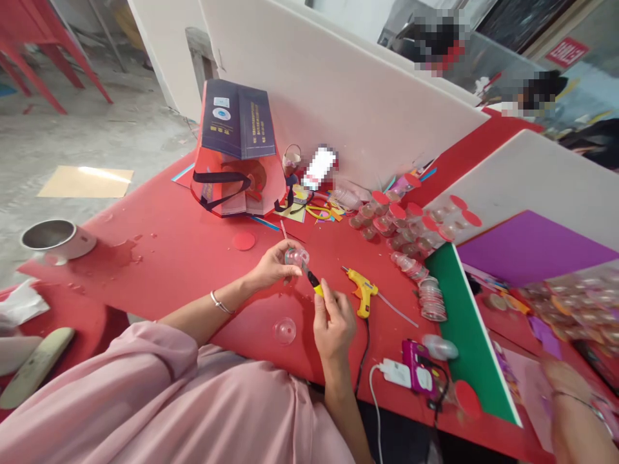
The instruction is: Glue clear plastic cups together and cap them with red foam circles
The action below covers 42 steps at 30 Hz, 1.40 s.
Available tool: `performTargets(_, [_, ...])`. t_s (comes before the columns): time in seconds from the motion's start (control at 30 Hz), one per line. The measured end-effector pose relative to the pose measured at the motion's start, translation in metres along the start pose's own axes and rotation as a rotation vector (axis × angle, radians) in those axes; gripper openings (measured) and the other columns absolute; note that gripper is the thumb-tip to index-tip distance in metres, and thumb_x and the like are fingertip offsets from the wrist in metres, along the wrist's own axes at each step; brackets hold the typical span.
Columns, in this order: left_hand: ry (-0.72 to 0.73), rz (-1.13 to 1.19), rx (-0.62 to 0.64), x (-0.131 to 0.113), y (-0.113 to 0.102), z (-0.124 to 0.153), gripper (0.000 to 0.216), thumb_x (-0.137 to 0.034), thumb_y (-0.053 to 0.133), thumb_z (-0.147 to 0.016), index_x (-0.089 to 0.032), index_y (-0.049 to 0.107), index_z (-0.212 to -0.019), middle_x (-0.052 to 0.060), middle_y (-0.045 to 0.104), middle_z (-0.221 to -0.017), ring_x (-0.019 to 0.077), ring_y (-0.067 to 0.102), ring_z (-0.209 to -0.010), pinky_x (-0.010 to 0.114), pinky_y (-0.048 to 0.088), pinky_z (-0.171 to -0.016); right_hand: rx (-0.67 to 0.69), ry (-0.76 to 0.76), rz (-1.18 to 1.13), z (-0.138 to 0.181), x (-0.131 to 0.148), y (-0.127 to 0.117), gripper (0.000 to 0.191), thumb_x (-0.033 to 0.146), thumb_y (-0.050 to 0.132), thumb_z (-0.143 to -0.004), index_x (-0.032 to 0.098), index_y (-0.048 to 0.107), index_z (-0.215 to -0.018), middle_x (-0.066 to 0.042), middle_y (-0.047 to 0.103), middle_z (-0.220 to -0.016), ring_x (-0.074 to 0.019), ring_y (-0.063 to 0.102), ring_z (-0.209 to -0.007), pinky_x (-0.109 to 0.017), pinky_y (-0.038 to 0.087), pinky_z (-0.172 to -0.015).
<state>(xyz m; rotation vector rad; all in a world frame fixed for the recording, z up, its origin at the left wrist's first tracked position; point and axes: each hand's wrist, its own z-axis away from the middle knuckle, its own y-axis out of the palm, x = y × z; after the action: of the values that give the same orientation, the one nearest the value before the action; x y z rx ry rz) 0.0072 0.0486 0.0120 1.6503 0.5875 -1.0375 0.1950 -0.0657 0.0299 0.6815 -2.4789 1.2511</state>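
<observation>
My left hand (276, 265) is closed around a small clear plastic cup (296, 257) above the red table. My right hand (333, 322) grips the yellow-and-black handle of a utility knife (314, 282). The knife's tip meets the side of the cup; whether it has gone through the plastic I cannot tell. On the table below my hands lies another clear plastic piece (285, 331), round and dome-like. To the right of my right hand rests a yellow glue gun (362, 291) with a clear glue stick in its back.
A red and dark blue bag (239, 122) stands at the back. Clear cups with red lids (396, 212) crowd the right, near stacked cups (432, 299). A power strip (418, 368) with cords is at the front right. A metal mug (58, 240) stands left. Beyond the green divider (467, 328) a co-worker's arm shows.
</observation>
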Motion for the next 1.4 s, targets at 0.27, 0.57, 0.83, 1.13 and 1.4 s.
performTargets(0.27, [0.022,0.007,-0.009,0.000,0.002,0.000,0.064,-0.026,0.098,-0.061,-0.017,0.054,-0.106,0.000,0.073,-0.086,0.0074,0.058,-0.044,0.018,0.047,-0.037,-0.005,-0.017,0.013,0.002,0.001,0.003,0.034,0.031,0.055,-0.105,0.023,0.070,-0.135,-0.007,0.070,-0.094,-0.0163,0.066,-0.086,-0.027,0.052,-0.080])
performTargets(0.57, [0.047,0.009,0.001,0.004,0.000,-0.001,0.062,-0.026,0.098,-0.063,-0.017,0.054,-0.106,-0.001,0.072,-0.081,0.0099,0.062,-0.047,0.017,0.049,-0.037,-0.009,0.028,0.007,0.003,-0.001,0.001,0.035,0.033,0.054,-0.106,0.022,0.070,-0.134,-0.008,0.070,-0.094,-0.0161,0.066,-0.085,-0.027,0.053,-0.079])
performTargets(0.83, [0.041,0.007,0.001,0.004,-0.003,-0.001,0.062,-0.029,0.096,-0.066,-0.018,0.053,-0.109,-0.001,0.071,-0.075,0.0130,0.065,-0.048,0.018,0.049,-0.038,-0.037,0.061,0.030,0.002,-0.001,0.002,0.035,0.032,0.057,-0.105,0.021,0.070,-0.135,-0.008,0.070,-0.091,-0.0165,0.066,-0.083,-0.027,0.052,-0.077])
performTargets(1.13, [0.037,-0.010,-0.020,0.001,-0.001,0.000,0.062,-0.029,0.097,-0.065,-0.019,0.052,-0.107,0.001,0.073,-0.084,0.0106,0.065,-0.050,0.016,0.049,-0.039,-0.060,0.057,0.030,0.002,0.005,0.001,0.034,0.032,0.057,-0.105,0.021,0.071,-0.133,-0.008,0.070,-0.093,-0.0168,0.067,-0.084,-0.028,0.053,-0.076])
performTargets(1.4, [0.012,-0.029,0.066,0.001,-0.001,0.001,0.061,-0.029,0.091,-0.074,-0.023,0.042,-0.109,0.003,0.072,-0.101,0.0145,0.071,-0.056,0.017,0.050,-0.038,-0.014,0.013,-0.005,0.007,0.010,0.000,0.034,0.031,0.055,-0.105,0.024,0.069,-0.136,-0.008,0.069,-0.094,-0.0161,0.066,-0.085,-0.028,0.053,-0.079])
